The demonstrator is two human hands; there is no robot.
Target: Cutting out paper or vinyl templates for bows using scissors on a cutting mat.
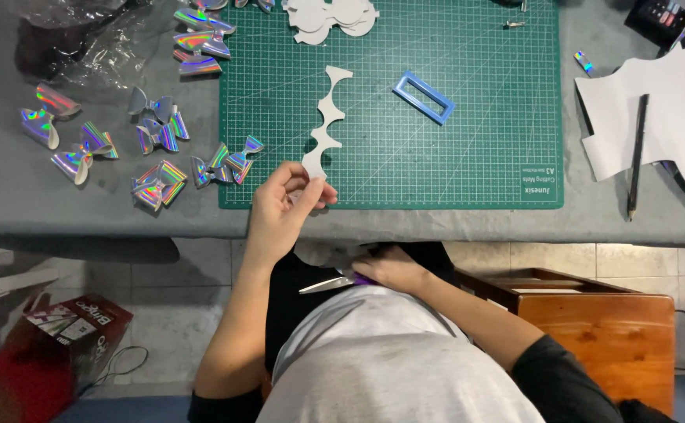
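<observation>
White scalloped paper strip [324, 121] pinched at lower end between left hand [280, 210] thumb and fingers, fingers clamped together on it, rest lying across green cutting mat [468, 164]. Right hand [393, 269] closed around purple-handled scissors [334, 283] low over lap, blades just apart. Best kept taut, pinch near edge, curves uncreased. Blue rectangular plastic frame [424, 97] on mat nearby; holographic foil bows [154, 145] scattered on grey table [13, 188] to left.
</observation>
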